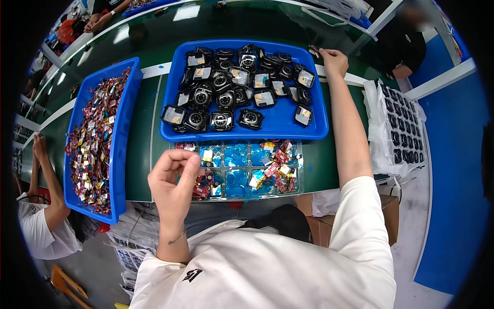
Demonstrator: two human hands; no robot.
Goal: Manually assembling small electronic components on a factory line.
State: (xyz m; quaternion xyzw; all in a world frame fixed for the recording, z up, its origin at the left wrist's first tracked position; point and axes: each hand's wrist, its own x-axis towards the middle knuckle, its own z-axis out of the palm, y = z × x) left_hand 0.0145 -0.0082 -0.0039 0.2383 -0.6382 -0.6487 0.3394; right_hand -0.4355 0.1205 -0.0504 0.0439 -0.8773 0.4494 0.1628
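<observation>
My right hand (335, 63) reaches past the far right corner of a blue tray (247, 135). Its thumb and fingers pinch a small dark part (314, 51), too small to identify. The tray holds many black smartwatch bodies (225, 99), some with round sensor backs up, others showing pale rectangular insides. My left hand (174, 180) is raised over the near left end of a clear compartment tray (301, 177). Its fingers are curled toward the thumb; anything between them cannot be made out. Small red, yellow and white components (280, 167) lie in some compartments, over blue film.
Left stands a long blue bin (135, 82) heaped with small red and gold components. White-wrapped trays of dark pieces (404, 123) stand right of the green conveyor table (144, 154). Co-workers sit at the left (41, 216) and far right (404, 44); another's hands (98, 21) show at the far left.
</observation>
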